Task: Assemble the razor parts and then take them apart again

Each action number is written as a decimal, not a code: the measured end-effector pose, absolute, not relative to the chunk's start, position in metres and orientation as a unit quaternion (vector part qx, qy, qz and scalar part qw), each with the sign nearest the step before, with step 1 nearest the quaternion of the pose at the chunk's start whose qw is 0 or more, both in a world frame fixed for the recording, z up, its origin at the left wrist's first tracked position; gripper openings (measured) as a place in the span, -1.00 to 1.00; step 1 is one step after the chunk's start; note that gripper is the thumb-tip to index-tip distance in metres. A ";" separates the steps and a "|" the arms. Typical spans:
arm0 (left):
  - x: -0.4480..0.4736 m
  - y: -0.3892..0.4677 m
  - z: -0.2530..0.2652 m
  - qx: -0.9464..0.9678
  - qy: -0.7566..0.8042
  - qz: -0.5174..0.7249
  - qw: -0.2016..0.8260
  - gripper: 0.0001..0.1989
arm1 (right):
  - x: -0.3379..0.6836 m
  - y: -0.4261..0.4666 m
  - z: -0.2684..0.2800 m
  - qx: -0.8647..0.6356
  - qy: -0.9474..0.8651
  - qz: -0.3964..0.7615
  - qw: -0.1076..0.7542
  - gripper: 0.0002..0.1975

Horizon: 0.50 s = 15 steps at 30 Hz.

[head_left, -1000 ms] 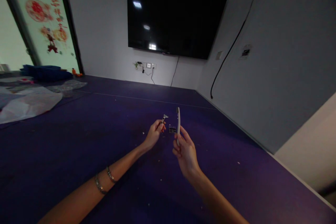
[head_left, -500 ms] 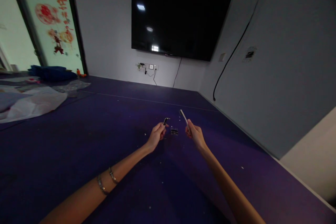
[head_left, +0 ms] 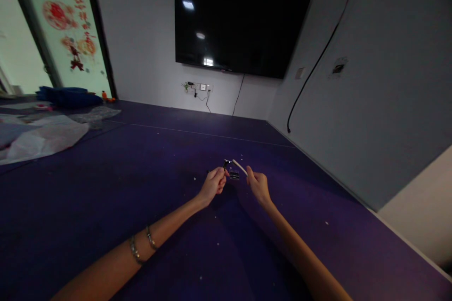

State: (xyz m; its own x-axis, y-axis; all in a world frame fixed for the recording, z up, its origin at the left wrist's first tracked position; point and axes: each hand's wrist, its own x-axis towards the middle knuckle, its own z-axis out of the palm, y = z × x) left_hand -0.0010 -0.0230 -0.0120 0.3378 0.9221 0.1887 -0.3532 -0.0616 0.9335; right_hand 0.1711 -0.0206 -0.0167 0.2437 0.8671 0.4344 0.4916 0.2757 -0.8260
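Note:
My left hand (head_left: 213, 182) is closed around the dark handle of a small tool (head_left: 226, 163). The tool's shiny metal head bends off to the right like a razor's, but it is too small to be sure. In my right hand (head_left: 258, 185) is a slim white stick, like a toothbrush (head_left: 239, 167), gripped near its lower end and tilted left. Its tip is at the tool's metal head; whether they touch I cannot tell. Between my hands, on the purple floor (head_left: 169, 225), lies a small clear case (head_left: 234, 175) with dark parts inside.
White crumbs dot the floor around my hands. Crumpled plastic sheeting (head_left: 52, 136) and a dark blue cloth bundle (head_left: 68, 97) lie at the left. A television (head_left: 240, 23) hangs on the far wall above sockets (head_left: 203, 87). A black cable (head_left: 314, 68) dangles down the right wall.
My right hand has moved slightly left and tipped the white stick leftward, bringing its tip to the tool's head. My left hand has shifted slightly right.

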 end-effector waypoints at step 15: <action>0.003 -0.027 -0.019 0.508 0.250 0.472 0.676 -0.63 | 0.158 -0.030 -0.026 -0.555 -0.577 0.121 0.587 -0.50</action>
State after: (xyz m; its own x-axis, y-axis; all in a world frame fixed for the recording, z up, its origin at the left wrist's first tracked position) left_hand 0.0029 -0.0270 -0.0187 0.4296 0.8918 0.1420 -0.3850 0.0386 0.9221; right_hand 0.1582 -0.0299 -0.0262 0.3058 0.7821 0.5430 0.4987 0.3542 -0.7911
